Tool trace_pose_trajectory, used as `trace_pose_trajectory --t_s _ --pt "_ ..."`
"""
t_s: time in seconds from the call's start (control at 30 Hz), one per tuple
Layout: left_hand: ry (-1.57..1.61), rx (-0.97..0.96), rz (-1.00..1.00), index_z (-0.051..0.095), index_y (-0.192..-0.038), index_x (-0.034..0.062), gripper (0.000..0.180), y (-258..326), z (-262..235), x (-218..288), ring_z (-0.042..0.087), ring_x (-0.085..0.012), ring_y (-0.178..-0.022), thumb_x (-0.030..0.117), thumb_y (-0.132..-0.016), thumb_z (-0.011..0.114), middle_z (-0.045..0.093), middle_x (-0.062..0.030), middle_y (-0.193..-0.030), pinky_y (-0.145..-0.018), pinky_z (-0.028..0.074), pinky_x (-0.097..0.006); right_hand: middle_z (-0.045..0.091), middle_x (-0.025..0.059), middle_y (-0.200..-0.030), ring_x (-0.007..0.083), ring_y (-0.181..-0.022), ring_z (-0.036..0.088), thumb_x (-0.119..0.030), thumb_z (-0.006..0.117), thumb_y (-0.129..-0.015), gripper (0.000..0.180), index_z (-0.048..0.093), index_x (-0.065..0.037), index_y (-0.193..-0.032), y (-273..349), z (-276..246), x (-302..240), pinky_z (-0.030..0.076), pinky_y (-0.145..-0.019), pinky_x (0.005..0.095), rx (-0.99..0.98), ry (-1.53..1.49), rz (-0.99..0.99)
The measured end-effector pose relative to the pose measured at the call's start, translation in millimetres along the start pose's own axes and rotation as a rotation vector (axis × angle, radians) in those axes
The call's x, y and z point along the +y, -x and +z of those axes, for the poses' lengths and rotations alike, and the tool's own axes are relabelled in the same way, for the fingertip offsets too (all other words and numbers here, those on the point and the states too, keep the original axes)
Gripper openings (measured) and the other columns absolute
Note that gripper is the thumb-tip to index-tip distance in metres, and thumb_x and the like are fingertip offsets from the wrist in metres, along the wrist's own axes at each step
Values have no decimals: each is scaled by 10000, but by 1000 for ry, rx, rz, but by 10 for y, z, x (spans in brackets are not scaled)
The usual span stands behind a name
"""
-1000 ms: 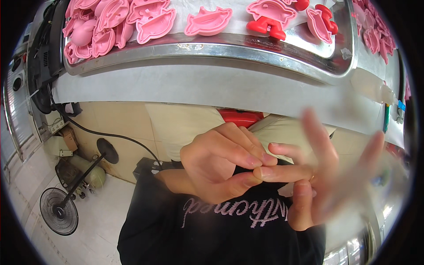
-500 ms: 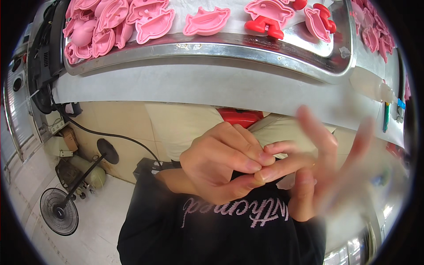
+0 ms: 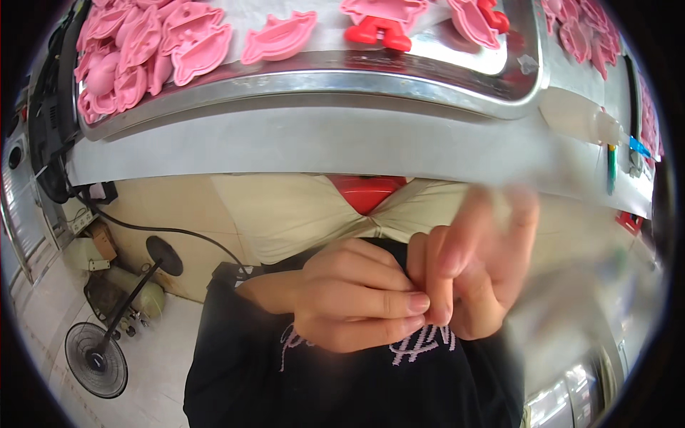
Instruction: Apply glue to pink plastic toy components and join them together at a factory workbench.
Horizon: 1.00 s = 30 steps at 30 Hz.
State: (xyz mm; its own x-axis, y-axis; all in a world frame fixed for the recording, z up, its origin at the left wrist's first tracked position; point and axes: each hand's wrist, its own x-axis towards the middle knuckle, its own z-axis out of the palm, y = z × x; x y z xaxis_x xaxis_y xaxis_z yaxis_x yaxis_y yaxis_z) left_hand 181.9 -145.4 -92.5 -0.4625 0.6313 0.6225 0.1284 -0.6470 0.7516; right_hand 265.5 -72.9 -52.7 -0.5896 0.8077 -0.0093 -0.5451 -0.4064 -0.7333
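Observation:
My left hand (image 3: pixel 360 298) is closed in a pinch above my lap, its fingertips against a bent finger of my right hand (image 3: pixel 474 267). Whatever lies between the fingertips, if anything, is hidden. The right hand's fingers are bent but apart, partly blurred, with no object visible in them. Both hands are in front of a black top, away from the table. Beyond them, a metal tray (image 3: pixel 300 82) bears pink hollow shell parts, including a single pink shell (image 3: pixel 280 37) and a pink shell with red feet (image 3: pixel 378 33).
A heap of pink parts (image 3: pixel 132 53) fills the tray's left side; more pink parts (image 3: pixel 581 32) lie right of it. A translucent bottle with a blue tip (image 3: pixel 603 128) and a green pen-like tool (image 3: pixel 611 171) lie at the table's right. A fan (image 3: pixel 98 357) stands on the floor, left.
My right hand has moved closer to the left, its outspread fingers now more bent. The left fingers remain pinched, the hand turned slightly. The view has shifted, moving the tray toward upper left.

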Motion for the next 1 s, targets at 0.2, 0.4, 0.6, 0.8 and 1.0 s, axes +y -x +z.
trace_pose_trajectory --t_s 0.2,0.4,0.6,0.8,1.0 --pt "-39 31 112 576 -756 -1 180 9 57 -77 566 -181 -734 -58 -617 675 568 -106 -886 -553 470 -271 474 177 -888 52 -545 355 99 265 -810 437 178 -14 -1224 40 -114 55 369 -571 201 -74 -294 75" --pt "1030 460 -962 430 -677 94 268 -301 24 55 381 -112 -504 244 -893 382 420 -11 -604 -472 308 -215 434 100 -731 101 -490 369 28 328 -843 186 325 -51 -1012 26 -101 -14 332 -500 222 7 -327 116" --pt "1396 400 -1011 354 -663 118 404 -299 -120 2 328 -93 -480 386 -925 202 365 10 -547 -487 280 -218 424 85 -707 130 -431 398 -25 407 -855 88 348 -87 -873 -5 -146 -4 344 -397 229 12 -420 213" --pt "1556 303 -808 422 -897 93 412 -226 -77 -52 502 -188 -774 459 -898 233 497 -90 -908 -656 426 -293 438 105 -729 146 -446 431 -33 413 -856 97 336 -85 -884 22 -99 -15 375 -396 231 64 -362 203" --pt "1553 -21 -675 103 -1349 247 579 -220 -250 -115 -175 -201 -1284 531 -862 237 -210 8 -1388 -1029 96 -515 497 212 -899 216 -639 542 -2 350 -857 138 342 -55 -984 81 -92 28 483 -613 291 167 -97 99"
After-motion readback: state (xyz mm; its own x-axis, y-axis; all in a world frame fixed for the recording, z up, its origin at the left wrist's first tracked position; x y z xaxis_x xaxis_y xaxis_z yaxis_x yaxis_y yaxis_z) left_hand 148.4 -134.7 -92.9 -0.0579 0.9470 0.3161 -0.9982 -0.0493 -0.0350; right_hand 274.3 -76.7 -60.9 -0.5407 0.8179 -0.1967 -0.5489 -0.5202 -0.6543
